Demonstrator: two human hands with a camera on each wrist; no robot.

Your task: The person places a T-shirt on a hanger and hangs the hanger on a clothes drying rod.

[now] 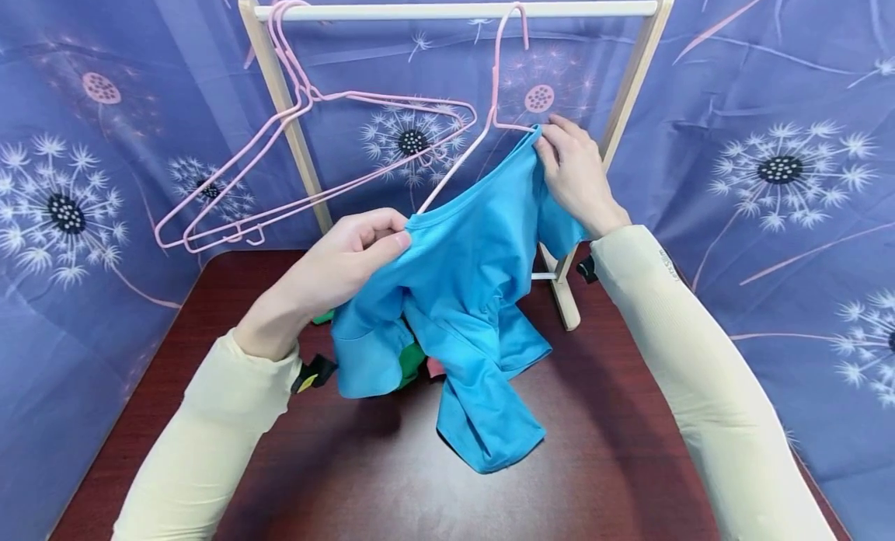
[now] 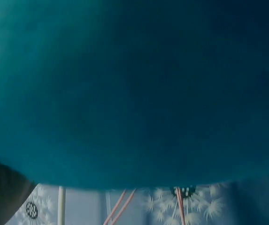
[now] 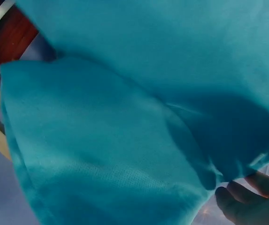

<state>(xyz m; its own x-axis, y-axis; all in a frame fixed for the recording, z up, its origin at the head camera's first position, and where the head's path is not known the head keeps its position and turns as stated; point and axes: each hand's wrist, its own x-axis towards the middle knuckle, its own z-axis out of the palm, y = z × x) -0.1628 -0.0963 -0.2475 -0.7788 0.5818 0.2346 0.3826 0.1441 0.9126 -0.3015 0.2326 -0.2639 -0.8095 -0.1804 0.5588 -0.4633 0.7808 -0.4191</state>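
A small blue short-sleeved garment hangs around a pink hanger, whose hook is over the rail. The hanger's arms run into the neck opening, and their ends are hidden by cloth. At the left end of the neckline, my left hand pinches the edge between thumb and fingers. My right hand grips the neckline's other end, close to the hanger's right arm. Blue cloth fills most of the left wrist view and hides that hand. In the right wrist view, fingertips touch the garment's edge.
Two more pink hangers hang at the left of the white rail on a wooden-sided rack. Partly hidden green cloth and a pink piece lie behind the garment on the dark red table. A patterned blue curtain surrounds it.
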